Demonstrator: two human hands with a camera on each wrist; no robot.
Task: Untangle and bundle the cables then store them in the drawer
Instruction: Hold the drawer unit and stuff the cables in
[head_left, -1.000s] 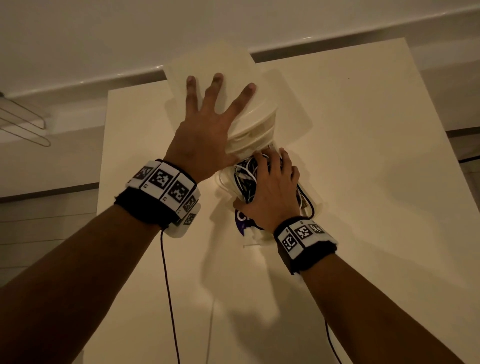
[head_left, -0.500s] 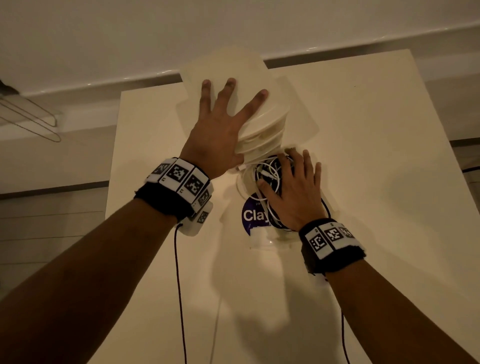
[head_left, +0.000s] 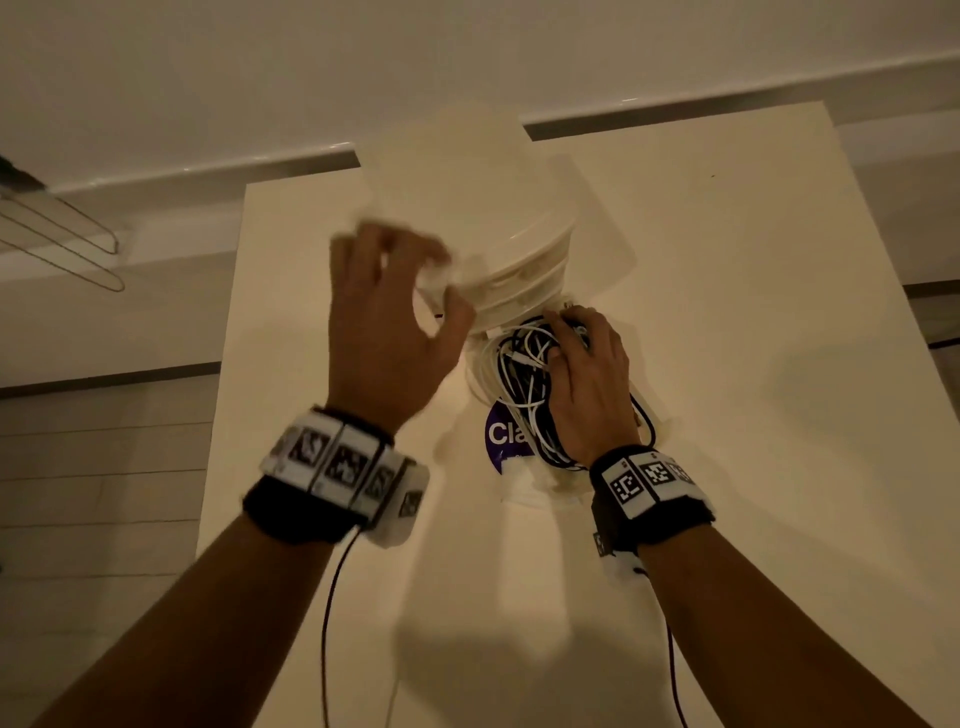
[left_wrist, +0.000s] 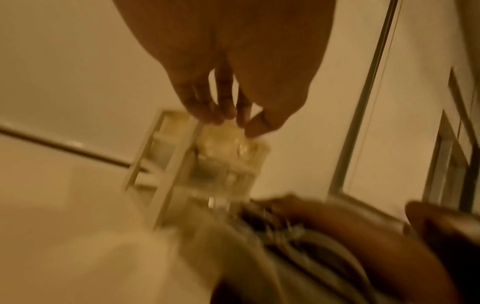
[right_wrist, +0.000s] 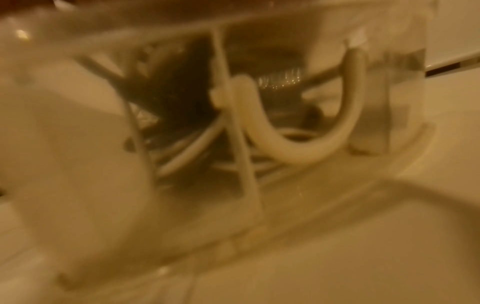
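Observation:
A small translucent drawer unit (head_left: 519, 249) stands on the white table, its lowest drawer (head_left: 535, 488) pulled out toward me. A bundle of white and black cables (head_left: 514, 374) lies in that drawer. My right hand (head_left: 571, 338) presses down on the bundle with bent fingers. My left hand (head_left: 415, 280) is blurred at the unit's front left corner, fingers loosely curled and nothing plainly held. In the left wrist view its fingertips (left_wrist: 221, 119) meet near the unit's top (left_wrist: 226, 164). The right wrist view shows a thick white cable loop (right_wrist: 298, 150) behind the clear drawer wall.
The white table (head_left: 727, 312) stretches to the right and toward me. A round purple sticker (head_left: 501, 434) shows under the cables. A wire rack (head_left: 67, 234) sits off the table to the far left. A wall with a dark skirting strip runs behind the table.
My left hand has come off the unit's top, where it lay flat with spread fingers, and drawn back to the front left corner. My right hand stays on the cables, its fingers more bent.

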